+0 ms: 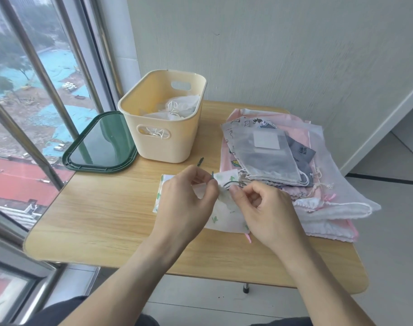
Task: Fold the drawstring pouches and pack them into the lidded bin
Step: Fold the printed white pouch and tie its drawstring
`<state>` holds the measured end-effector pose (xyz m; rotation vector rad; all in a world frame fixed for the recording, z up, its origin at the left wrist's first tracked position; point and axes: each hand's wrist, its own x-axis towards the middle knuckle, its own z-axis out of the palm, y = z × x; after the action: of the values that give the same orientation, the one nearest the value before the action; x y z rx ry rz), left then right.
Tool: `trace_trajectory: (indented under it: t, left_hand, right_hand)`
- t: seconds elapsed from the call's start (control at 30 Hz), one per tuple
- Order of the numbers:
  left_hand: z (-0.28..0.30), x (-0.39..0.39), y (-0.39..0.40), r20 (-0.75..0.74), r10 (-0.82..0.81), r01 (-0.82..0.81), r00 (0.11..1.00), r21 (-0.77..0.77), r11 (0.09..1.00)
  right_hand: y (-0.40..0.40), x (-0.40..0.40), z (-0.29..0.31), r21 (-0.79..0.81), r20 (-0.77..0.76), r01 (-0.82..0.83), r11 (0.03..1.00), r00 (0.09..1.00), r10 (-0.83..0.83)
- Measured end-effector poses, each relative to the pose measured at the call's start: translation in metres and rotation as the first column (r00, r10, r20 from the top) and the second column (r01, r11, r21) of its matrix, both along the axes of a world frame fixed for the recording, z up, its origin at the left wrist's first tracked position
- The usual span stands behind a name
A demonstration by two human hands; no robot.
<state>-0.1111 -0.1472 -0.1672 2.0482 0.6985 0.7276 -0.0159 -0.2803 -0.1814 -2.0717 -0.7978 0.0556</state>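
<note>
A wooden table [106, 222] stands by a window [36, 90]. At its right lies a pile [283, 161] of unfolded pouches: pink, white, grey and printed. At the back sits a cream bin [163, 128], open, with a few white pouches already inside. Its green lid [99, 147] lies flat just left of it, touching its base.

Near the front, a white pouch [226, 220] with a green cactus print lies partly folded under both hands. The left hand [186, 203] pinches the dark green cord [233, 183] at its mouth; the right hand [266, 208] pinches the same cord beside it.

By this showing, the task is in its early part: most pouches still wait, and the lid is yet to go on.

The hands hide much of the pouch. How many pouches are in the bin cannot be counted.
</note>
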Motion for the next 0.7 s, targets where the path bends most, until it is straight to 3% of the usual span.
trace_trajectory:
  t: [0.07, 0.27, 0.47, 0.57, 0.7]
  left_hand:
    - [0.000, 0.000, 0.000, 0.023, -0.012, 0.012, 1.000, 0.004, 1.000]
    - [-0.001, 0.000, -0.003, 0.034, -0.111, 0.111, 0.993, -0.015, 0.994]
    - [-0.001, 0.000, -0.005, 0.058, -0.082, 0.088, 0.995, -0.095, 0.992]
    - [0.001, 0.000, -0.001, 0.063, -0.052, 0.067, 0.997, -0.265, 0.962]
    - [0.004, 0.000, 0.000, 0.184, 0.005, 0.118, 0.983, -0.651, 0.750]
  right_hand:
    - [0.002, -0.001, 0.000, -0.006, 0.020, -0.011, 1.000, 1.000, 0.011]
    - [0.010, -0.002, 0.006, 0.120, -0.161, -0.019, 0.993, 0.986, 0.038]
    - [0.016, -0.006, 0.007, 0.157, -0.256, -0.050, 0.986, 0.963, 0.089]
    - [0.016, -0.005, 0.009, 0.193, -0.277, -0.105, 0.976, 0.948, 0.157]
    - [0.017, -0.005, 0.010, 0.202, -0.269, -0.148, 0.968, 0.942, 0.201]
